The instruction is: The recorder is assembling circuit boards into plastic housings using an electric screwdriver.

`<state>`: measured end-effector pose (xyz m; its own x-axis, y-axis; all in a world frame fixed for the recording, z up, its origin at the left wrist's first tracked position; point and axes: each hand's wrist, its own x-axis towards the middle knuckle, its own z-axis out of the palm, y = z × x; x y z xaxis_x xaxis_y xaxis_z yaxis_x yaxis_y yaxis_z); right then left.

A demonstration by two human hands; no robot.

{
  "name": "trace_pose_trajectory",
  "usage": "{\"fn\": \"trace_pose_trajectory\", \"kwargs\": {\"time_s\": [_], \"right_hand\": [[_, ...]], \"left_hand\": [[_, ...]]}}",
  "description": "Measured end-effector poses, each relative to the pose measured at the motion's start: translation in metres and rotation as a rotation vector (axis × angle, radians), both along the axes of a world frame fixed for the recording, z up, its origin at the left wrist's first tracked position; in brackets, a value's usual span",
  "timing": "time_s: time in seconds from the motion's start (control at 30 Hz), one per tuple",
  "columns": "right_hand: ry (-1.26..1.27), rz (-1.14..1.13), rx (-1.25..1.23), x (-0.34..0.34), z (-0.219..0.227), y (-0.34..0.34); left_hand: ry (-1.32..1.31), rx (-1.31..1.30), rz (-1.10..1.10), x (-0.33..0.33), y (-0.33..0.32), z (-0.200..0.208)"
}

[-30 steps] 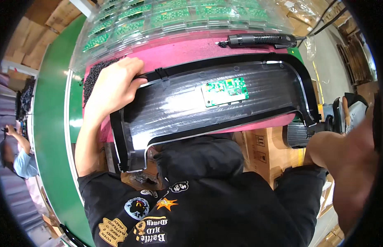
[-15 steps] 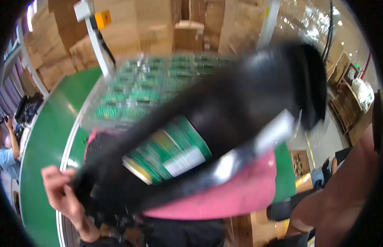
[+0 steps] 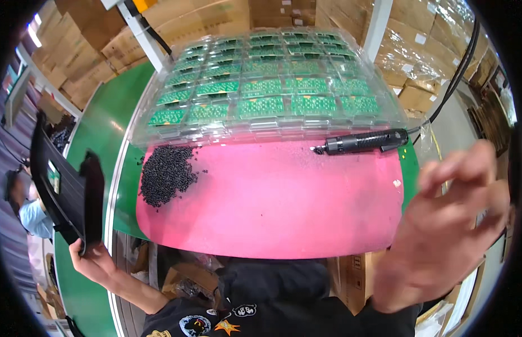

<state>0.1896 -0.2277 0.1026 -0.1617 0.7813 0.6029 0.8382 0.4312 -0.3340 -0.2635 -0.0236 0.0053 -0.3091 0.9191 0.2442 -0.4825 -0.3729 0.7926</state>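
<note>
Centrally, a smooth pink mat (image 3: pixel 283 208) with rounded corners lies on a green tabletop (image 3: pixel 125 210). Left of the mat and clear of it, a long black plastic cover (image 3: pixel 70 194), with a ridged inner face and upturned rims, stands steeply tilted; a flat green-and-white circuit board (image 3: pixel 54 176) sits inside it. The left hand (image 3: pixel 95 263) is clamped on the cover's lower end. Beside the mat's right edge, the right hand (image 3: pixel 449 219) is raised, blurred, its fingers loosely bent and apart.

On the mat's left part lies a grainy heap of small black screws (image 3: pixel 166 175); near its far right corner rests a cylindrical black power screwdriver (image 3: pixel 365 142) with a ribbed collar. At the mat's far edge stand layered trays (image 3: pixel 323 128) of clear, glossy plastic, holding thin rectangular green boards (image 3: pixel 261 106).

Counted: one mat, one cover, one heap, one screwdriver; five boards in the tray row nearest the mat. The screws are too small and crowded to count.
</note>
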Motion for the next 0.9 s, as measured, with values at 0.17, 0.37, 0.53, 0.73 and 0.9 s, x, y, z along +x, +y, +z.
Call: {"fn": "trace_pose_trajectory", "kwargs": {"time_s": [0.17, 0.37, 0.53, 0.73, 0.9], "right_hand": [[0.036, -0.168, 0.141, -0.057, -0.008, 0.006], [0.029, -0.073, 0.162, -0.067, 0.014, 0.019], [-0.004, 0.024, 0.236, -0.055, 0.049, 0.054], [-0.153, -0.04, 0.291, -0.013, 0.013, -0.088], [0.157, -0.775, 0.571, 0.069, -0.087, -0.112]], "left_hand": [[-0.046, 0.014, 0.019, -0.067, 0.028, -0.027], [-0.14, -0.082, 0.018, -0.094, 0.062, -0.049], [-0.284, -0.097, 0.27, -0.105, 0.091, -0.075], [0.071, -0.172, 0.633, -0.073, 0.088, -0.097], [0.344, 0.15, 0.466, 0.001, 0.056, -0.037]]}}
